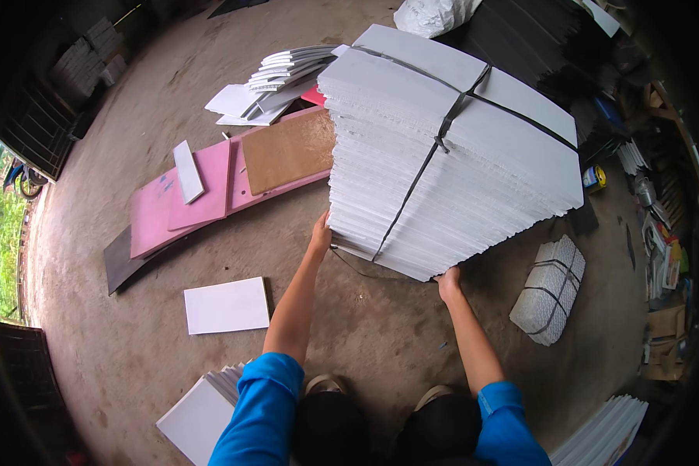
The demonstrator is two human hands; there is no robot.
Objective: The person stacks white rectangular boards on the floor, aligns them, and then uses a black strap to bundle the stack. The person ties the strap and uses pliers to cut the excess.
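Observation:
A tall stack of white sheets [412,171] with rough edges, perhaps foam board, tilts in front of me. Black strapping [435,144] crosses over it and is knotted on the near side. At its lower left corner my left hand [321,235] grips the edge, fingers partly hidden behind the sheets. My right hand [447,284] holds the bottom edge from below, its fingertips out of sight under the stack. Whether the stack's far side rests on the floor, I cannot tell.
Left lie pink boards [151,210] with a brown board [279,151] on top. A white panel [225,306] is on the floor near my left arm. At right are a strapped bubble-wrapped bundle [550,289] and a yellow can [594,179]. Loose white sheets [287,74] lie behind.

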